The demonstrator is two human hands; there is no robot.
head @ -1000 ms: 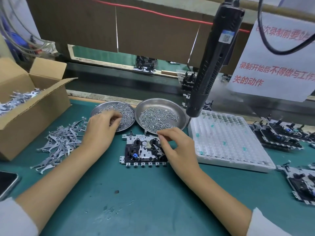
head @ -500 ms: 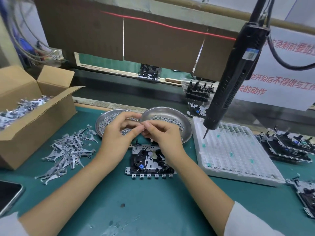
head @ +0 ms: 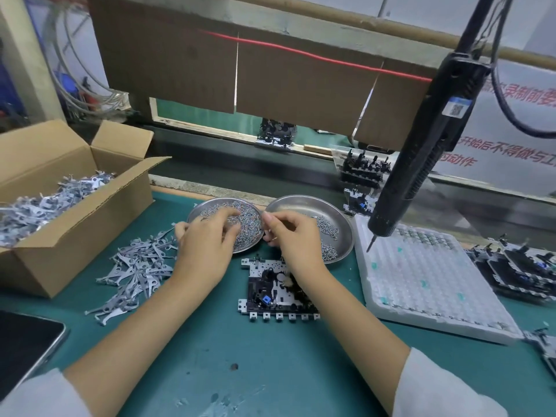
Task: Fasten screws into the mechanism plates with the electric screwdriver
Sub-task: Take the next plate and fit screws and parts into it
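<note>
I am reaching my left hand into the screw dish, fingers loosely bent; my right hand, pinching something tiny, is nearer the hanging electric screwdriver

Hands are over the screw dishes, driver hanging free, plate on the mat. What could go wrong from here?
1. The left hand reaches into the left dish of loose screws; a careless lift could scatter some onto the mat near the grey levers.
2. The electric screwdriver hangs unheld, its tip just above the white tray; a bump might swing it.
3. The right forearm lies over the mechanism plate, which nothing holds, and could nudge it.
</note>
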